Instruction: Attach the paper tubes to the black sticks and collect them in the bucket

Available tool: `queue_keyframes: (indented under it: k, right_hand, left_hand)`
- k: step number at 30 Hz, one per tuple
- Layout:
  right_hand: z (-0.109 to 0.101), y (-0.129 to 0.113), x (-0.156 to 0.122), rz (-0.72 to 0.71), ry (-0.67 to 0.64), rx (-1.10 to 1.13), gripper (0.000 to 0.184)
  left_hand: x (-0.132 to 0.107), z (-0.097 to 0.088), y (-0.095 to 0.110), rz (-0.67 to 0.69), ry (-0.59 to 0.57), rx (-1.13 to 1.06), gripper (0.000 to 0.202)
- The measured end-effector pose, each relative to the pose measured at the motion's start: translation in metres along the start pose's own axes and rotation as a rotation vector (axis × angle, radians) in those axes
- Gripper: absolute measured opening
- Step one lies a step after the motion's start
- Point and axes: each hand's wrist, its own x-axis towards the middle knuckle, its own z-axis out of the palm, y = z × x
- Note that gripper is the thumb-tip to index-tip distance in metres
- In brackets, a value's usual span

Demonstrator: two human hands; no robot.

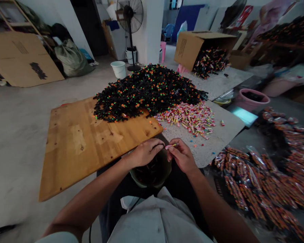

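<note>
Above a bucket [139, 182] between my knees, my two hands meet. My right hand [184, 158] pinches a small pink-and-yellow wrapped tube [170, 146] between thumb and fingertips. The fingers of my left hand [145, 152] are closed on a thin black piece at the tube's near end; most of it is hidden by the fingers. Dark pieces lie inside the bucket. A large heap of black plastic pieces [149, 89] with orange and green tips covers the back of the wooden board [78, 141]. Right of it lies a pile of pink-and-yellow tubes [192, 118].
The pink tubes lie on a grey speckled tabletop [225, 135]. Behind stands a tipped cardboard box [190, 50] spilling similar pieces. Bagged orange-and-black bundles [258, 182] cover the floor at right, near a pink tub [253, 104]. A fan [130, 30] and a white bucket [118, 70] stand beyond.
</note>
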Motion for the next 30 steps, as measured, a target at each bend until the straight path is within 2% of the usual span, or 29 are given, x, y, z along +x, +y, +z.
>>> queue_keyframes:
  k: [6,14,20,22,24,27,30]
  right_hand:
    - [-0.001,-0.01,-0.001,-0.021,-0.011,-0.137,0.028]
    - [0.003,-0.002,0.004,0.046,0.057,-0.046,0.032]
    - [0.01,0.005,0.008,0.017,0.094,-0.095,0.031]
    - [-0.001,0.013,0.015,0.069,0.045,-0.19,0.032]
    - [-0.024,0.021,0.028,0.144,0.068,-0.431,0.035]
    - [-0.073,0.023,0.056,0.24,0.34,-1.065,0.033]
    - [-0.114,0.016,0.086,0.308,0.473,-1.296,0.033]
  left_hand:
    - [-0.001,0.0,0.0,0.01,0.017,0.113,0.027]
    - [0.0,0.004,0.005,-0.032,-0.021,0.099,0.025]
    - [0.002,0.013,-0.013,-0.022,-0.012,0.129,0.03]
    - [-0.003,0.015,-0.026,-0.031,-0.048,0.184,0.031]
    - [-0.011,0.017,-0.04,-0.04,-0.102,0.27,0.031]
    - [-0.019,0.017,-0.06,-0.06,-0.127,0.39,0.029]
    - [-0.009,0.012,-0.072,-0.121,-0.067,0.405,0.03]
